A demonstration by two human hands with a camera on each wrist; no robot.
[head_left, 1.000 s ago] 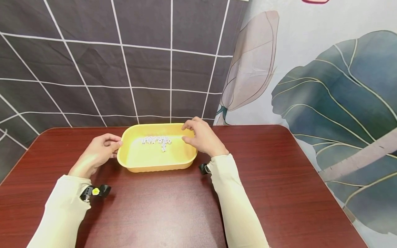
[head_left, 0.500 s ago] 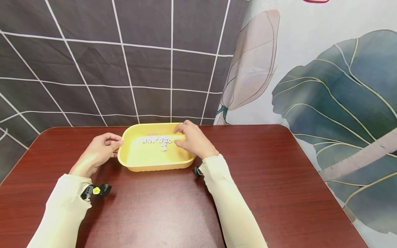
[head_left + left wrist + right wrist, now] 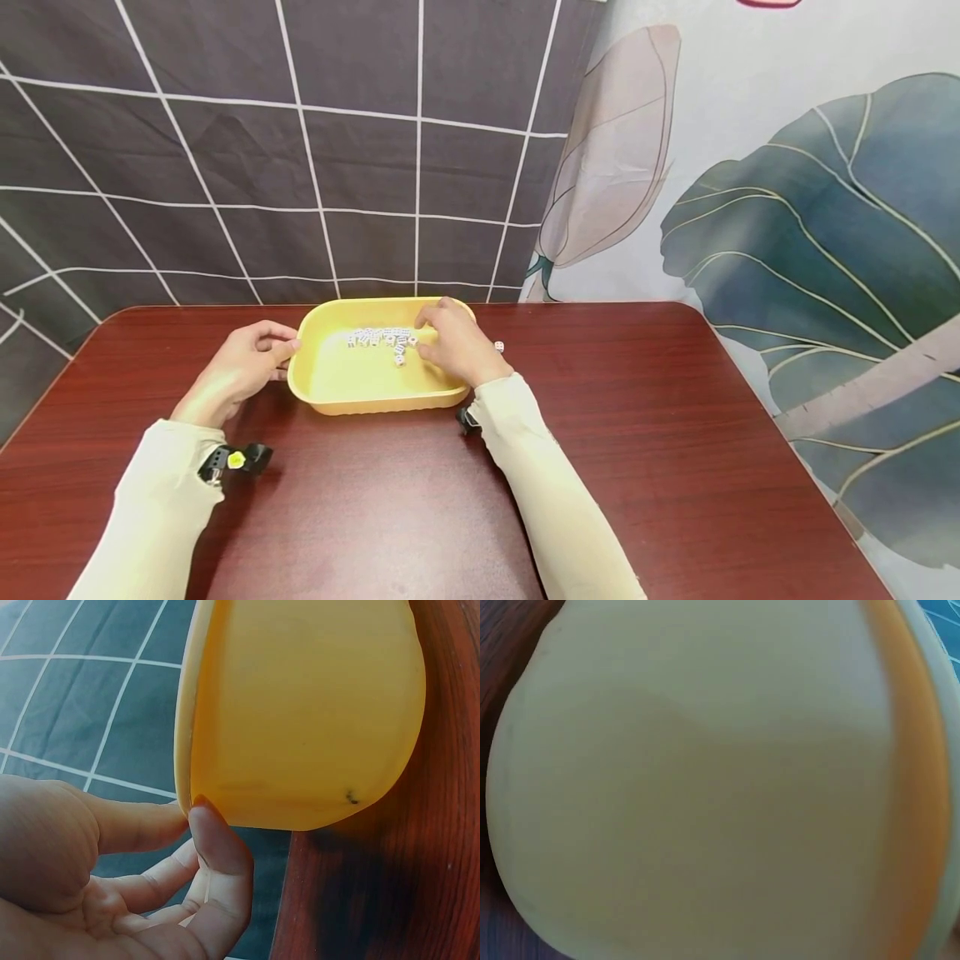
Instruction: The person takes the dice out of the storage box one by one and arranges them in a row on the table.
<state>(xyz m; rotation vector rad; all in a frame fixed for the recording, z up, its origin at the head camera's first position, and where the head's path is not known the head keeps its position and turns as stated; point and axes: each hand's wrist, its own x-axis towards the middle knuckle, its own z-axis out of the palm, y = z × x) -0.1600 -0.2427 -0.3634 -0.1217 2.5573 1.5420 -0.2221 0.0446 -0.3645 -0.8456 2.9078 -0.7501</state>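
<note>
Near the back of the table stands a yellow plastic tray (image 3: 337, 392) with a cluster of small white dice (image 3: 378, 336) on its floor. My left hand (image 3: 243, 362) pinches the tray's left rim between thumb and finger; the left wrist view shows the grip of this hand (image 3: 161, 877) up close. Over the tray's right side reaches my right hand (image 3: 456, 342), thumb and finger apart beside the rightmost dice. A single die (image 3: 499, 346) lies on the table just right of the tray. The tray's outer wall (image 3: 705, 787) fills the right wrist view, hiding the fingers there.
The dark red wooden table (image 3: 360, 492) extends in front and to both sides. Behind it hangs a grey cloth with white grid lines (image 3: 360, 167), and a leaf-patterned cloth (image 3: 795, 217) hangs at the right.
My right hand has moved left, further over the tray and closer to the dice. The die on the table right of the tray now shows. My left hand keeps its hold on the rim.
</note>
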